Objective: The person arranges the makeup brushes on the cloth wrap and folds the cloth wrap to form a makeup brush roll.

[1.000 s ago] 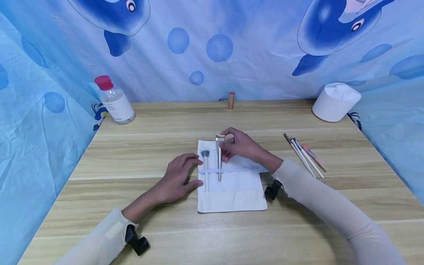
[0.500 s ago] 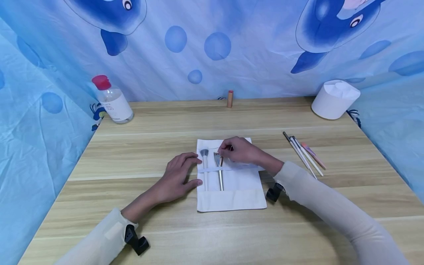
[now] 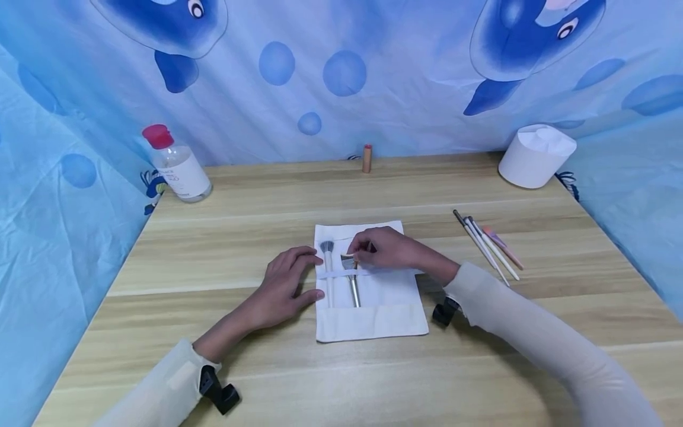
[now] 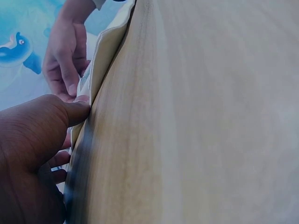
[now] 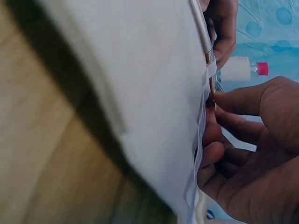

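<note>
A white cloth brush roll [image 3: 392,296] with a pale elastic band [image 3: 392,272] lies flat on the table. My right hand [image 3: 386,246] pinches a flat silver makeup brush [image 3: 354,292] near its bristle end. The brush runs beneath the band, its lower end hidden in the roll's bottom pocket. To its left, a white-handled makeup brush [image 3: 328,264] with grey bristles is also tucked under the band. My left hand [image 3: 283,290] rests at the roll's left edge, fingers spread; the left wrist view has its thumb [image 4: 77,112] touching that edge.
Several loose makeup brushes [image 3: 488,246] lie to the right. Along the back stand a red-capped bottle [image 3: 184,175], a small brown-orange tube [image 3: 367,159] and a white paper roll [image 3: 536,157]. Behind the wooden table [image 3: 320,385] hangs a blue dolphin-print curtain [image 3: 405,89].
My right hand has moved down toward me, and the silver brush has slid under the band until its lower end entered the pocket. My left hand has stayed at the roll's edge.
</note>
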Motion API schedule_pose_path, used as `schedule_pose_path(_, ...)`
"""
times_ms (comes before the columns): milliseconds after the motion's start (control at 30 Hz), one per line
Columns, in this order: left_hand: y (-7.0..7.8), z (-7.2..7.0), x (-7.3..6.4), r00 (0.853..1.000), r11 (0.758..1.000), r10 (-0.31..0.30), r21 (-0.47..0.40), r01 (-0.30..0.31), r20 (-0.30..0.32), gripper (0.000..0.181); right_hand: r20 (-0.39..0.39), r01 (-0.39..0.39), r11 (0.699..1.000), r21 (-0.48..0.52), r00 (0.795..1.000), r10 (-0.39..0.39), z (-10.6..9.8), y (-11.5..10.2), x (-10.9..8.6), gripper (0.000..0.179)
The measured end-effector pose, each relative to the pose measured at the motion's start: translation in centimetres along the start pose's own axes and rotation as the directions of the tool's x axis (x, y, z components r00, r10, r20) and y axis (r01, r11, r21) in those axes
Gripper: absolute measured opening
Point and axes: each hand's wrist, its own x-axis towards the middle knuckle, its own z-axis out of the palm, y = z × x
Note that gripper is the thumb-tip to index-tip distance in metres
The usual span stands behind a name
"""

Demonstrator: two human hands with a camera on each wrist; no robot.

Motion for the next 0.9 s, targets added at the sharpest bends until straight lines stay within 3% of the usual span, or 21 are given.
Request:
schedule_pose_path(167, 0.1, 0.1, -0.1, 1.000, 1.000, -0.002, -0.003, 0.002, -0.001, 0.060, -0.116, -0.028, 0.995, -0.097, 0.993, 0.017, -1.1, 0.0, -1.8, 0.019)
schedule_pose_path(367, 0.0, 0.1, -0.1, 1.000, 1.000, 0.005, -0.004, -0.005, -0.001, 0.059, -0.274, -0.128, 0.974, -0.185, 0.959, 0.074, -4.7, 1.5, -4.8, 0.016)
schedule_pose_path(467, 0.0, 0.1, -0.2, 1.000, 1.000, 0.002, 0.000, -0.002, 0.006, 0.060, -0.339, -0.217, 0.943, -0.254, 0.933, 0.123, -6.7, 2.7, -6.6, 0.015)
schedule_pose_path(633, 0.0, 0.1, -0.2, 1.000, 1.000, -0.007, -0.007, 0.007, 0.008, 0.060, -0.388, -0.389, 0.856, -0.339, 0.887, 0.249, -9.2, 4.9, -9.7, 0.013)
schedule_pose_path(800, 0.1, 0.1, -0.1, 1.000, 1.000, -0.008, -0.015, 0.008, 0.014, 0.060, -0.396, -0.510, 0.789, -0.343, 0.840, 0.372, -9.6, 6.7, -11.8, 0.014)
schedule_pose_path(900, 0.1, 0.1, -0.1, 1.000, 1.000, -0.008, -0.015, 0.008, 0.010, 0.059, -0.389, -0.533, 0.773, -0.344, 0.830, 0.399, -9.3, 7.5, -12.3, 0.014)
